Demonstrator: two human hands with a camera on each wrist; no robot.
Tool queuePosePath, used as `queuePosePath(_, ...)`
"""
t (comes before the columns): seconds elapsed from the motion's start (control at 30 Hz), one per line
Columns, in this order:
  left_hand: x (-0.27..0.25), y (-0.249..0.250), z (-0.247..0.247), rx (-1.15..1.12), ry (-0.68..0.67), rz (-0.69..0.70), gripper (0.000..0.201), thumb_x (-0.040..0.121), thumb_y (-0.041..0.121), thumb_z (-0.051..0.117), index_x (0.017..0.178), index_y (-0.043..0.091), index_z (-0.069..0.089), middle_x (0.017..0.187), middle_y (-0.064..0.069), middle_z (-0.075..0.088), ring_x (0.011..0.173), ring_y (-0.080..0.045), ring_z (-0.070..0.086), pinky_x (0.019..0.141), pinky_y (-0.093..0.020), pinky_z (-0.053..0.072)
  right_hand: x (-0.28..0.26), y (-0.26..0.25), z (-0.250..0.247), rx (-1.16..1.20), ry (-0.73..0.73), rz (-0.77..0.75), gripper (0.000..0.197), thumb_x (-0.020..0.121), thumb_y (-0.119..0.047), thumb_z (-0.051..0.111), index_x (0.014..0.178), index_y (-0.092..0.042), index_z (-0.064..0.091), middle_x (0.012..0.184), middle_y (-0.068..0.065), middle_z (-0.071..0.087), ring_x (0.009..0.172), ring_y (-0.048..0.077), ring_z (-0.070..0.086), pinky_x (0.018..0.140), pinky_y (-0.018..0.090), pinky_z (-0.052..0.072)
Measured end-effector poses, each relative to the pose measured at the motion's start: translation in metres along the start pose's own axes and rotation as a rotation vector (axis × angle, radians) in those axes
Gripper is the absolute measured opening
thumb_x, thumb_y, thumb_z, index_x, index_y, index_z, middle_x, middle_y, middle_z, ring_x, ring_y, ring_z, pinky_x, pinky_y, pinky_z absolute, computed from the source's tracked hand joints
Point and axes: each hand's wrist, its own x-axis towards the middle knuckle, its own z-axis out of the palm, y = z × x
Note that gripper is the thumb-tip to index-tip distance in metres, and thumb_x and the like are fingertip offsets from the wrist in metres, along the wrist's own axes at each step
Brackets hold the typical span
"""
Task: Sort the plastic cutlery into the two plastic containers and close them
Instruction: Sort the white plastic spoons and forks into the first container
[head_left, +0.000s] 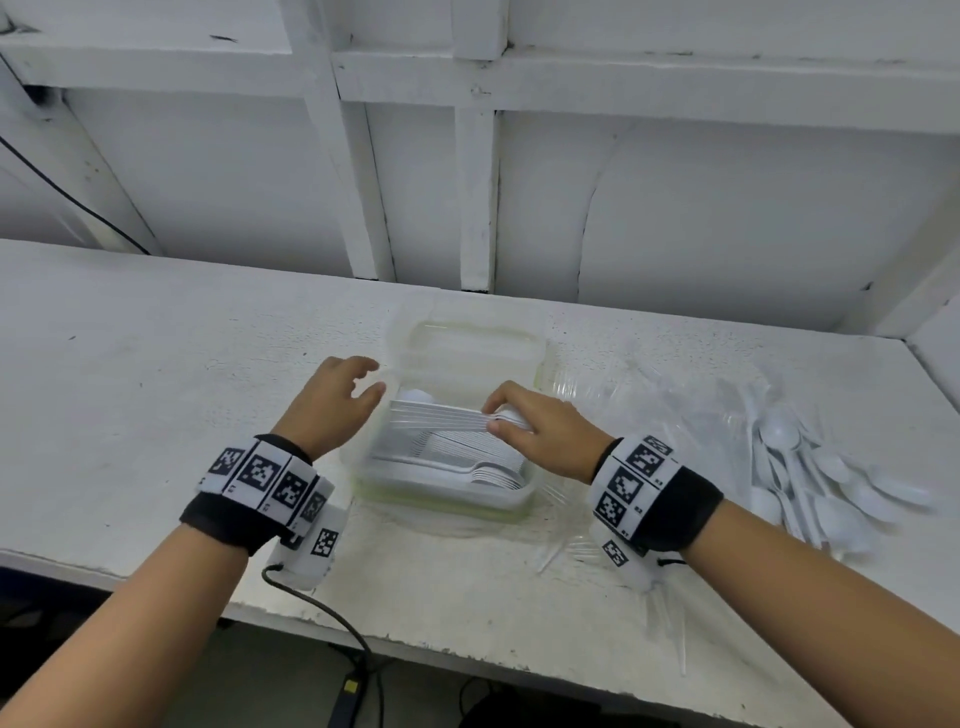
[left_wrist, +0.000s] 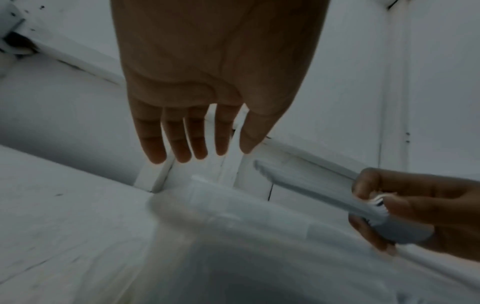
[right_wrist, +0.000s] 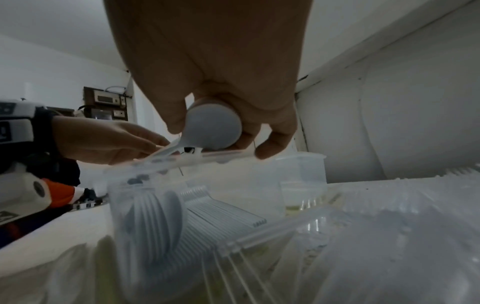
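Observation:
A clear plastic container (head_left: 441, 500) sits mid-table with rows of white spoons (head_left: 457, 457) lying in it. My right hand (head_left: 491, 418) pinches a stack of white spoons (head_left: 441, 415) at the bowl end and holds it level just above the container. The right wrist view shows the spoon bowl (right_wrist: 213, 125) between thumb and fingers. My left hand (head_left: 371, 376) hovers at the container's left rim with straight fingers (left_wrist: 182, 133), holding nothing. Whether it touches the rim I cannot tell. A second clear container (head_left: 467, 343) stands directly behind the first.
A loose pile of white spoons (head_left: 800, 467) lies on the table at the right. Clear plastic cutlery (head_left: 571, 545) is scattered near the front right, beside a clear lid or tray (head_left: 649, 395). A white framed wall backs the table. A black cable (head_left: 322, 608) hangs over the front edge.

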Motion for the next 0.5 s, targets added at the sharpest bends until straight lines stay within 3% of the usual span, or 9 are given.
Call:
queuePosePath(0.13, -0.001, -0.016, 0.008, -0.031, -0.024, -0.145, 0.043, 0.095, 0.023, 0.05, 0.136, 0.009, 0.045, 0.126, -0.014, 0.055, 0.111, -0.026, 0.054, 0.091, -0.033, 0.041, 0.013, -0.01, 0.011, -0.207, 0.014, -0.018, 0.028, 0.098, -0.04, 0.038, 0.118, -0.024, 0.047, 0.113, -0.005, 0.06, 0.102, 0.016, 0.055, 0.095, 0.041, 0.025)
queuePosePath(0.27, -0.004, -0.022, 0.011, -0.246, -0.035, -0.209, 0.035, 0.096, 0.011, 0.045, 0.13, 0.007, 0.05, 0.108, -0.01, 0.061, 0.084, -0.022, 0.06, 0.067, -0.029, 0.051, 0.021, -0.014, 0.018, -0.224, -0.085, -0.006, 0.027, 0.098, -0.039, 0.036, 0.118, -0.023, 0.045, 0.106, -0.002, 0.062, 0.091, 0.018, 0.056, 0.099, 0.044, 0.025)
queuePosePath(0.33, -0.003, -0.024, 0.011, -0.299, -0.033, -0.224, 0.034, 0.095, 0.007, 0.043, 0.129, 0.005, 0.05, 0.103, -0.01, 0.062, 0.084, -0.022, 0.061, 0.07, -0.033, 0.054, 0.021, -0.013, 0.02, -0.247, -0.148, 0.014, 0.027, 0.099, -0.038, 0.035, 0.118, -0.021, 0.043, 0.102, -0.001, 0.063, 0.081, 0.017, 0.052, 0.1, 0.044, 0.023)
queuePosePath(0.5, -0.004, -0.025, 0.012, -0.308, -0.038, -0.223, 0.034, 0.095, 0.006, 0.042, 0.128, 0.006, 0.05, 0.102, -0.01, 0.063, 0.085, -0.022, 0.062, 0.072, -0.034, 0.054, 0.021, -0.012, 0.022, -0.398, -0.238, 0.035, 0.024, 0.099, -0.035, 0.034, 0.117, -0.02, 0.042, 0.065, -0.009, 0.049, 0.077, 0.018, 0.046, 0.101, 0.044, 0.023)
